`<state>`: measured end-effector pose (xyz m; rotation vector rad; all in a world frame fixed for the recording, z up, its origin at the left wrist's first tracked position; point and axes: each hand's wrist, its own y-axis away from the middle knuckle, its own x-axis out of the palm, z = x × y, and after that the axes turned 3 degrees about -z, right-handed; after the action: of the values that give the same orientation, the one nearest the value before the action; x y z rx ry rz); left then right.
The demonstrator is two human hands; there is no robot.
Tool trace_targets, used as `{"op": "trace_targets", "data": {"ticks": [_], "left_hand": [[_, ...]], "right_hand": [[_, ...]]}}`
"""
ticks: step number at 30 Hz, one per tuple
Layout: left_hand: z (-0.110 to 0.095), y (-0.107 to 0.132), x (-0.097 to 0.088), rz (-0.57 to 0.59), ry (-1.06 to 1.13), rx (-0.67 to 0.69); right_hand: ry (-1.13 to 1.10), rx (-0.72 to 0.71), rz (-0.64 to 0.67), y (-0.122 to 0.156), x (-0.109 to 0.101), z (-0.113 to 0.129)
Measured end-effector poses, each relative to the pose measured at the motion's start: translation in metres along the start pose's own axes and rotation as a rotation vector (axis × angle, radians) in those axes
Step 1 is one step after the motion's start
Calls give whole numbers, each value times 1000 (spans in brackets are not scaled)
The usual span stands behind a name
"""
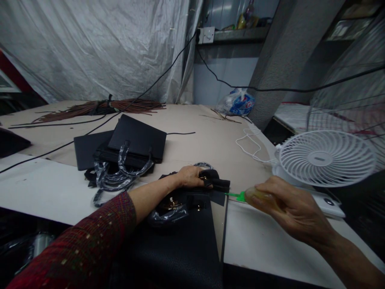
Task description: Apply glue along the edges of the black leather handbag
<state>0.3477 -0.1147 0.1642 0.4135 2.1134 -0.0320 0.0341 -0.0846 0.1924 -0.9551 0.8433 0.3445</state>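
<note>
My right hand (288, 204) is closed around a yellowish squeeze bottle (259, 199) with a thin green nozzle (236, 195). The nozzle points left, its tip at the edge of a flat black piece (218, 197). My left hand (191, 176) is closed on a folded black strap (210, 174) at the far end of a black handbag (171, 249); some of its fingers are hidden. The bag lies on the near edge of the table, with gold-coloured fittings (173, 204) and a handle wrapped in clear plastic (168, 215).
More black bags (136, 138) with plastic-wrapped handles lie at left. Behind them is a bundle of brown cords (102, 107). A white fan (326, 158) and a white phone-like device (327, 204) stand at right. A black cable (162, 74) crosses the view above the table.
</note>
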Motion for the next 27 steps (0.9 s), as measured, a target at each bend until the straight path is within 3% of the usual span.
{"op": "trace_targets", "data": {"ticks": [5,10,15,20,27], "left_hand": [[1,0,0,6,5,-5],[2,-1,1,9,0,-17],[1,0,1,7,6,-11],[1,0,1,-3,4,-11],[4,-1,2,4,2,-2]], "right_hand": [[-33,31,68,2,-3,1],[-34,35,13,6,-2,0],[-60,14,55,7,-3,3],[-48,-24,-17,8,-2,2],[-94,34,71,9,-4,5]]}}
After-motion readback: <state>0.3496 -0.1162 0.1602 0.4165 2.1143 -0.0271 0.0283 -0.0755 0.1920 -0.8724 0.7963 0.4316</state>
